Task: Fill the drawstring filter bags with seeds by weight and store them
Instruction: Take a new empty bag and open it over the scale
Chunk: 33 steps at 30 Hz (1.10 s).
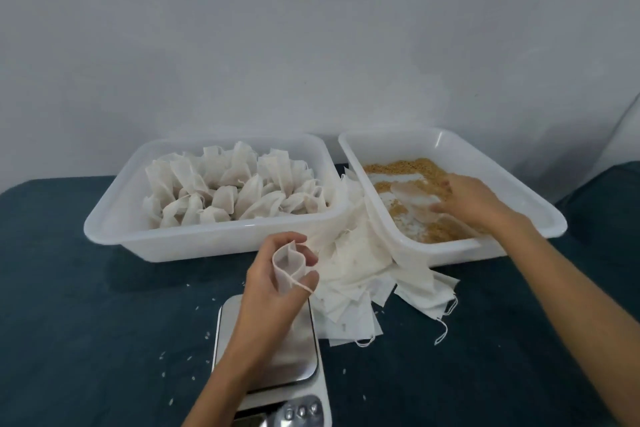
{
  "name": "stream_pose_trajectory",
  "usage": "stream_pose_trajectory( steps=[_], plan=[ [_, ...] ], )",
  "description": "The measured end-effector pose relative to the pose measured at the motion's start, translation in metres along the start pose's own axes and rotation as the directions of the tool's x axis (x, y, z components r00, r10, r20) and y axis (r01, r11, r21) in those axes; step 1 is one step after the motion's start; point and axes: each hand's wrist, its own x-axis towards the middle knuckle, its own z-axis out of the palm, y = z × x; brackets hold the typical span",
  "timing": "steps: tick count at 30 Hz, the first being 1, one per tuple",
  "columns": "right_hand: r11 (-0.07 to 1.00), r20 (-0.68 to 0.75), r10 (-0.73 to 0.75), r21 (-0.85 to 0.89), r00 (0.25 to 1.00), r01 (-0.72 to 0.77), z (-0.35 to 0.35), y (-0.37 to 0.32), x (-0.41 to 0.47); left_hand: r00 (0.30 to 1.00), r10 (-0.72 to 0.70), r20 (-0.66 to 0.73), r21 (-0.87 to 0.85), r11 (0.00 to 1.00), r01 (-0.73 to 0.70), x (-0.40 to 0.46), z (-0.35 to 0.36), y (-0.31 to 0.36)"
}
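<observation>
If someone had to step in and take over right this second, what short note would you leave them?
Left hand holds an empty filter bag with its mouth open, above the scale.
Right hand reaches into the seed tray, at a pale scoop; whether it grips it is unclear.
Done: many filled bags stand in the left tray.
Left: fill this bag, weigh it, store it, then work through the pile of empty bags between the trays.

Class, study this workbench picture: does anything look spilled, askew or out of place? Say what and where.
Pale loose grains lie scattered on the dark blue cloth left of the steel-topped kitchen scale, seemingly spilled. The heap of empty white filter bags sprawls untidily between the two white plastic trays.
</observation>
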Motion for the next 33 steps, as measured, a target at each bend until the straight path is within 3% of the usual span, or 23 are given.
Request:
stream_pose_trajectory(
  steps=[2, 11, 15, 19, 24, 29, 33],
  plan=[
    [0.990, 0.123, 0.069, -0.130, 0.990, -0.053, 0.005, 0.010, 0.021, 1.000, -0.010, 0.018, -0.041, 0.999, 0.011, 0.008, -0.003, -0.007],
    [0.943, 0.259, 0.068, -0.333, 0.964, 0.023, 0.013, 0.012, 0.034, 1.000, 0.019, 0.017, -0.084, 0.996, -0.018, 0.009, -0.006, -0.021],
    [0.930, 0.223, 0.046, -0.366, 0.974, 0.040, -0.003, 0.021, 0.037, 1.000, 0.014, 0.013, -0.066, 0.998, -0.013, 0.007, -0.006, -0.023],
    [0.936, 0.127, 0.105, -0.346, 0.986, -0.055, -0.046, 0.040, 0.036, 1.000, 0.007, -0.011, -0.056, 0.998, -0.008, 0.008, -0.009, -0.024],
    [0.842, 0.131, 0.183, -0.533, 0.974, -0.087, -0.087, 0.045, 0.018, 1.000, 0.015, -0.014, -0.060, 0.998, -0.015, 0.008, -0.008, -0.023],
    [0.804, 0.178, 0.290, -0.578, 0.940, -0.139, -0.083, 0.030, 0.005, 0.999, 0.029, -0.029, -0.062, 0.998, -0.031, 0.008, -0.008, -0.027],
    [0.799, 0.136, 0.268, -0.584, 0.954, -0.141, -0.063, 0.021, 0.011, 0.999, 0.036, -0.034, -0.077, 0.996, -0.038, 0.009, -0.009, -0.030]
  ],
)
